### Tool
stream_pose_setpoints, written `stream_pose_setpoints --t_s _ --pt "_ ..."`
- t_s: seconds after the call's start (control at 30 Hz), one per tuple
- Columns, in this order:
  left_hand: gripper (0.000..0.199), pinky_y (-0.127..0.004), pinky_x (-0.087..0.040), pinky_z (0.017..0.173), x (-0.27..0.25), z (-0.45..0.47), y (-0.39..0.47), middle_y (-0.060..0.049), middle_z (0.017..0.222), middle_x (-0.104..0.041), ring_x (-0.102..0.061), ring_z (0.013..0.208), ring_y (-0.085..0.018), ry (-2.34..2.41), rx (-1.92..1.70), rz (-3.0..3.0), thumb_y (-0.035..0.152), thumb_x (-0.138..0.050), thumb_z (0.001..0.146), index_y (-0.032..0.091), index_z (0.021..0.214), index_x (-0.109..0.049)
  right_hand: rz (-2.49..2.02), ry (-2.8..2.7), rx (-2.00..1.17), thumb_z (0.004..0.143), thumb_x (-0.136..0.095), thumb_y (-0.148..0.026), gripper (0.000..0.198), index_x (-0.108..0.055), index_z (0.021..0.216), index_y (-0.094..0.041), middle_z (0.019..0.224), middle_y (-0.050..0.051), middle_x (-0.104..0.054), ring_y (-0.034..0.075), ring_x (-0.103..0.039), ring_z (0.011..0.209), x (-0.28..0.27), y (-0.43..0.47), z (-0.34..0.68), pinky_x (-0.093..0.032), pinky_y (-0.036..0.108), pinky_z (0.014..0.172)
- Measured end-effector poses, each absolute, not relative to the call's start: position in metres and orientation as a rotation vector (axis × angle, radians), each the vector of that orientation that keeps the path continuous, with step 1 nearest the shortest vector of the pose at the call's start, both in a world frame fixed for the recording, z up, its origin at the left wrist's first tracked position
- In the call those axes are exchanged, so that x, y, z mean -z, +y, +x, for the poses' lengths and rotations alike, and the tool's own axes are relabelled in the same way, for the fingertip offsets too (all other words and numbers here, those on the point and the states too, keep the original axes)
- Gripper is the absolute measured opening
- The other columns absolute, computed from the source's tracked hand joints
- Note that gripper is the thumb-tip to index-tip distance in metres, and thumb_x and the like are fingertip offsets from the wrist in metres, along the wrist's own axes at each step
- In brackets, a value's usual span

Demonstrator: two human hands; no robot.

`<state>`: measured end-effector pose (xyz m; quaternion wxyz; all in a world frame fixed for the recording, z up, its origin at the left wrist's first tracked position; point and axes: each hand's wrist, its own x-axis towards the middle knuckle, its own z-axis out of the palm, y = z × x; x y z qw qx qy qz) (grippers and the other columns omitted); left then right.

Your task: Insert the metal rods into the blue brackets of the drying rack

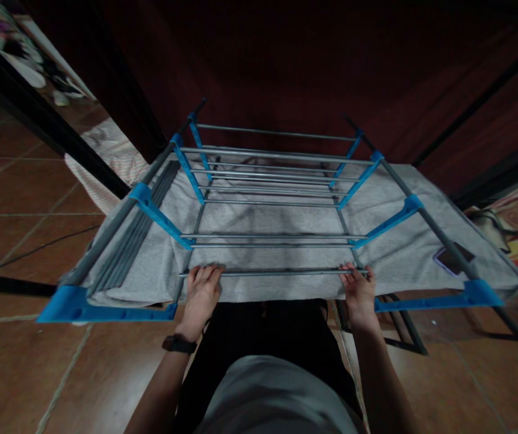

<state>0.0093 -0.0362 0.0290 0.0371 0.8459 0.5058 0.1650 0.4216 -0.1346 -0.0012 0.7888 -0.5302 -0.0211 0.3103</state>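
Note:
A partly built rack of grey metal tubes and blue plastic brackets [385, 226] lies on a grey cloth [403, 265] over a table. Several thin crossbars link its left and right sides. Closest to me, a single metal rod [281, 273] runs level between both hands. My left hand [205, 295] is closed around its left end, beside the left tube. At the opposite end my right hand [358, 286] pinches the rod with its fingertips. Two blue end brackets [105, 307] reach inward at the front corners; the rod is apart from them.
Several loose grey rods [139, 232] lie bundled on the cloth at left. A phone [453, 259] rests under the right tube. Dark red fabric [277, 66] hangs behind the table. Dark metal posts [37, 114] and a cable [42, 247] are at left, above a tiled floor [24, 361].

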Motion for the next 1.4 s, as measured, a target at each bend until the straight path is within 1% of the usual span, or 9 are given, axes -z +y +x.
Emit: stream_pose_setpoints --t_s 0.1,0.3,0.53,0.73,0.93,1.07,1.2,1.3,1.4 --pt "0.045 -0.047 -0.033 0.112 -0.025 0.007 -0.036 -0.01 0.122 -0.069 -0.058 0.118 -0.026 1.547 -0.501 2.63 0.008 -0.042 0.086 0.019 0.122 -0.065 -1.153 -0.049 -0.685 0.067 -0.078 -0.019 0.068 -0.04 0.121 -0.035 0.098 -0.005 -0.071 0.014 -0.072 0.084 0.002 -0.136 0.423 -0.059 0.035 0.083" --pt "0.039 -0.047 -0.032 0.113 -0.021 0.005 -0.034 -0.01 0.12 -0.069 -0.059 0.116 -0.026 1.602 -0.507 2.642 0.014 -0.039 0.094 0.021 0.124 -0.064 -1.168 -0.041 -0.666 0.069 -0.081 -0.02 0.068 -0.041 0.123 -0.033 0.099 -0.005 -0.07 0.012 -0.071 0.083 0.003 -0.136 0.424 -0.059 0.034 0.084" --pt "0.033 -0.048 -0.035 0.109 -0.024 0.006 -0.03 -0.011 0.114 -0.07 -0.061 0.11 -0.028 1.717 -0.446 2.648 0.018 -0.042 0.094 0.019 0.118 -0.066 -1.175 -0.03 -0.638 0.068 -0.082 -0.021 0.069 -0.042 0.124 -0.032 0.098 -0.005 -0.069 0.011 -0.071 0.082 -0.001 -0.135 0.424 -0.058 0.031 0.083" --pt "0.033 -0.053 -0.034 0.109 -0.021 0.003 -0.026 -0.013 0.11 -0.07 -0.06 0.107 -0.03 1.822 -0.429 2.642 0.021 -0.041 0.095 0.016 0.116 -0.066 -1.169 0.001 -0.612 0.066 -0.08 -0.018 0.072 -0.041 0.125 -0.032 0.093 -0.006 -0.071 0.011 -0.071 0.08 -0.001 -0.135 0.426 -0.058 0.03 0.082" --pt "0.034 -0.051 -0.037 0.105 -0.016 0.001 -0.026 -0.015 0.114 -0.068 -0.058 0.108 -0.031 1.832 -0.391 2.628 0.021 -0.04 0.095 0.015 0.119 -0.064 -1.172 0.0 -0.606 0.067 -0.076 -0.016 0.07 -0.041 0.126 -0.032 0.091 -0.006 -0.07 0.012 -0.071 0.078 -0.001 -0.135 0.428 -0.06 0.03 0.08" --pt "0.036 -0.053 -0.033 0.109 -0.011 0.003 -0.029 -0.014 0.12 -0.066 -0.057 0.113 -0.031 1.877 -0.4 2.594 0.018 -0.038 0.096 0.017 0.124 -0.061 -1.157 0.001 -0.624 0.067 -0.076 -0.015 0.069 -0.041 0.124 -0.034 0.09 -0.007 -0.07 0.011 -0.071 0.079 0.0 -0.134 0.428 -0.059 0.03 0.081" --pt "0.039 -0.058 -0.028 0.112 -0.006 0.004 -0.033 -0.015 0.129 -0.062 -0.055 0.117 -0.032 1.87 -0.404 2.583 0.016 -0.034 0.097 0.018 0.128 -0.058 -1.134 -0.002 -0.648 0.067 -0.075 -0.016 0.068 -0.04 0.123 -0.033 0.089 -0.005 -0.07 0.011 -0.071 0.08 0.002 -0.134 0.429 -0.059 0.03 0.081" --pt "0.041 -0.061 -0.027 0.111 -0.005 0.005 -0.034 -0.014 0.128 -0.063 -0.055 0.118 -0.032 1.89 -0.399 2.552 0.015 -0.034 0.097 0.022 0.13 -0.056 -1.133 -0.01 -0.656 0.067 -0.075 -0.016 0.07 -0.039 0.124 -0.033 0.089 -0.005 -0.07 0.011 -0.071 0.082 0.003 -0.135 0.429 -0.059 0.029 0.083" --pt "0.039 -0.06 -0.027 0.11 -0.006 0.007 -0.034 -0.014 0.125 -0.064 -0.054 0.118 -0.033 1.91 -0.426 2.511 0.015 -0.035 0.097 0.023 0.128 -0.057 -1.147 -0.027 -0.65 0.069 -0.075 -0.015 0.07 -0.039 0.126 -0.034 0.091 -0.006 -0.07 0.01 -0.071 0.084 0.003 -0.135 0.428 -0.058 0.03 0.087"
